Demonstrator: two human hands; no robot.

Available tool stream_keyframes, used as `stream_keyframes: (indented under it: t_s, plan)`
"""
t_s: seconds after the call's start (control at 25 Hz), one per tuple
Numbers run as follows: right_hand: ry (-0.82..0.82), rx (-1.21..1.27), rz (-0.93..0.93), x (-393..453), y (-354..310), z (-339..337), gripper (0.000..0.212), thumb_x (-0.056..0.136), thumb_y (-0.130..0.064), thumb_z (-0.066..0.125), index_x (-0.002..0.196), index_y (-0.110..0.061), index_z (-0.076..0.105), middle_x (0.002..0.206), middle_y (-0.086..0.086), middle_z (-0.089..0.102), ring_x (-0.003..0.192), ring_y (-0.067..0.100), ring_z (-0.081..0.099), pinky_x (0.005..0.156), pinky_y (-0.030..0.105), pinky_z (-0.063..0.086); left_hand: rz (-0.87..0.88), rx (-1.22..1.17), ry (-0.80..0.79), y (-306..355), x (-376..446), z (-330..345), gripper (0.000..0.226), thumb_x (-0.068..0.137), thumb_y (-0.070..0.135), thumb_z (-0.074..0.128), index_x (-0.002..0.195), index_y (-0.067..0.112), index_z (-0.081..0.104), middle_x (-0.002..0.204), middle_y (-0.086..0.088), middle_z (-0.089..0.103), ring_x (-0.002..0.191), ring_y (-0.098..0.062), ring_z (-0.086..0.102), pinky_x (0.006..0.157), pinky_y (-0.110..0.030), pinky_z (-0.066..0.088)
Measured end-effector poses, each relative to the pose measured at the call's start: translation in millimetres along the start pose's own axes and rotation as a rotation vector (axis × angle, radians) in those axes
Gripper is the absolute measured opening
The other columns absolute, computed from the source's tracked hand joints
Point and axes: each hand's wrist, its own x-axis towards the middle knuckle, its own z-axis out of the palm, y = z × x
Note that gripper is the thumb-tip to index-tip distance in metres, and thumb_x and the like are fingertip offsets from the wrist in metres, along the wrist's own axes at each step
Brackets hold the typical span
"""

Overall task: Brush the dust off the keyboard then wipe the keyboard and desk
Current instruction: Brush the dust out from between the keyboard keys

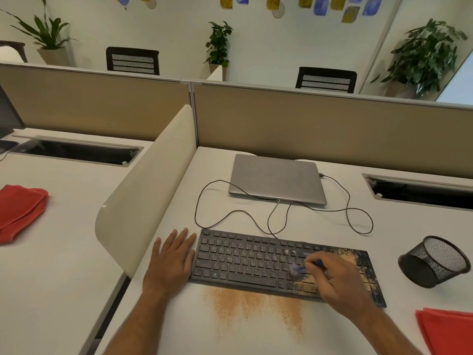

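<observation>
We see one keyboard [281, 265] on the counter [256, 336], tan dust [256, 306] near it. Our right hand [340, 280] has its fingers clamped on one blue brush [300, 268]; our left hand [171, 260] lies flat, fingers together. Two red cloths [448, 329], one laptop [276, 178], one mesh cup [435, 261].

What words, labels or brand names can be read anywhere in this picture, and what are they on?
No text here reads with certainty.
Keyboard: the keys carry pale letters, too small and blurred to quote.
Laptop: lid shut, no legible logo.
Wall shapes: coloured patches, no writing.
Red cloths and mesh cup: no labels.
</observation>
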Motion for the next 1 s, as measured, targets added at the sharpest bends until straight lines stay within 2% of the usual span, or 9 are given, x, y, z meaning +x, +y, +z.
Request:
stream_keyframes:
  t_s: [0.12,0.2,0.32,0.4,0.56,0.72,0.8,0.92,1.0]
  plan:
    - [-0.061,-0.048,-0.017,-1.9,-1.5,1.2,0.006,0.087,-0.028,0.058,0.085,-0.029,0.063,0.067,-0.019,0.059,0.064,0.002,0.053,0.052,0.011,0.038,-0.001,-0.001,-0.009,0.0,-0.1,-1.0,0.076,0.088,0.058,-0.004,0.157,0.039,0.023,0.165,0.017,0.011,0.152,-0.004,-0.003,0.124,-0.039,-0.009]
    - [-0.1,-0.036,0.026,-4.3,1.2,-2.2,0.011,0.088,-0.024,0.061,0.081,-0.032,0.063,0.057,-0.016,0.056,0.053,0.006,0.051,0.045,0.011,0.03,0.001,-0.002,-0.004,0.8,0.2,-1.0,0.077,0.088,0.058,-0.004,0.157,0.038,0.023,0.165,0.017,0.012,0.152,-0.004,-0.003,0.124,-0.038,-0.009]
    - [-0.034,0.07,0.12,-2.3,1.2,-8.7,0.011,0.086,-0.02,0.067,0.08,-0.029,0.068,0.054,-0.013,0.058,0.041,0.01,0.049,0.038,0.02,0.033,-0.001,-0.001,-0.001,0.5,0.0,-0.9,0.076,0.088,0.058,-0.004,0.157,0.038,0.024,0.165,0.017,0.012,0.152,-0.004,-0.003,0.124,-0.038,-0.009]
    - [-0.031,0.062,0.131,-1.4,-3.5,-8.9,0.008,0.085,-0.021,0.067,0.083,-0.029,0.069,0.055,-0.014,0.059,0.041,0.011,0.051,0.037,0.02,0.036,0.003,0.0,-0.005,0.2,0.2,-0.6,0.076,0.088,0.058,-0.004,0.157,0.039,0.023,0.165,0.017,0.012,0.152,-0.004,-0.003,0.124,-0.038,-0.009]
    - [-0.179,-0.011,0.121,-4.6,-2.5,-9.3,0.013,0.084,-0.024,0.07,0.076,-0.034,0.068,0.05,-0.015,0.057,0.047,0.009,0.051,0.04,0.015,0.031,0.002,-0.007,0.0,-0.6,0.4,-0.3,0.075,0.089,0.058,-0.003,0.157,0.039,0.024,0.165,0.017,0.012,0.152,-0.003,-0.004,0.124,-0.038,-0.01]
    - [-0.076,0.047,0.152,-2.8,-3.1,-11.8,0.011,0.084,-0.022,0.07,0.08,-0.032,0.069,0.049,-0.013,0.058,0.04,0.012,0.05,0.037,0.02,0.033,0.002,-0.006,0.0,-1.6,0.0,0.7,0.074,0.089,0.057,-0.002,0.156,0.039,0.024,0.165,0.017,0.013,0.152,-0.003,-0.003,0.124,-0.038,-0.01]
    - [-0.117,0.025,0.13,-2.8,-6.7,-8.5,0.009,0.085,-0.025,0.068,0.081,-0.033,0.068,0.048,-0.013,0.056,0.042,0.01,0.049,0.038,0.015,0.029,-0.003,-0.003,-0.005,-2.2,0.3,1.2,0.074,0.089,0.057,-0.002,0.156,0.04,0.023,0.165,0.018,0.012,0.152,-0.003,-0.004,0.124,-0.038,-0.009]
    - [-0.239,-0.003,0.123,-4.6,-5.6,-10.1,0.015,0.085,-0.027,0.068,0.073,-0.035,0.066,0.052,-0.012,0.057,0.049,0.009,0.049,0.043,0.016,0.031,-0.005,-0.001,-0.004,-2.0,0.7,2.1,0.074,0.089,0.057,-0.002,0.156,0.04,0.023,0.165,0.019,0.011,0.152,-0.003,-0.004,0.124,-0.039,-0.009]
    - [-0.218,0.013,0.128,-5.3,-4.2,-12.8,0.013,0.085,-0.026,0.069,0.074,-0.033,0.068,0.054,-0.013,0.058,0.048,0.011,0.049,0.042,0.016,0.03,-0.004,0.0,-0.002,-2.2,0.6,2.0,0.074,0.089,0.057,-0.002,0.157,0.04,0.023,0.165,0.018,0.011,0.152,-0.003,-0.004,0.124,-0.039,-0.009]
